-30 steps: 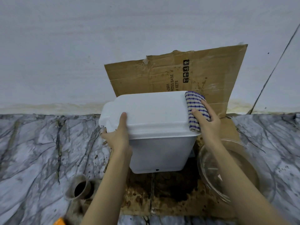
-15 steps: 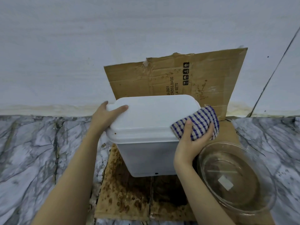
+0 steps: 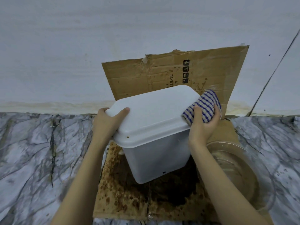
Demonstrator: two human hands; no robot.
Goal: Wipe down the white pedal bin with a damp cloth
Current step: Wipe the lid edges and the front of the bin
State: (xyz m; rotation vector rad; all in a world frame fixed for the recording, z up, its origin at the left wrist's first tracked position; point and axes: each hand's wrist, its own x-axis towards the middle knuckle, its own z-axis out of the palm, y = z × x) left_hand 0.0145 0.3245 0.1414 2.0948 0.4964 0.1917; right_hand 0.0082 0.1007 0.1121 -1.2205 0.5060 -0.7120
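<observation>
Here the left hand (image 3: 108, 123) grips the lid's left corner of the white pedal bin (image 3: 155, 132), which stands turned askew on stained cardboard (image 3: 123, 197); the right hand (image 3: 203, 125) clutches a checked cloth (image 3: 203, 105) against the lid's right edge, beside a glass bowl (image 3: 240, 172).

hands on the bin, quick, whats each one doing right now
Left hand: closed on the left corner of the white bin's lid.
Right hand: closed on the checked cloth, pressed against the lid's right edge.
</observation>
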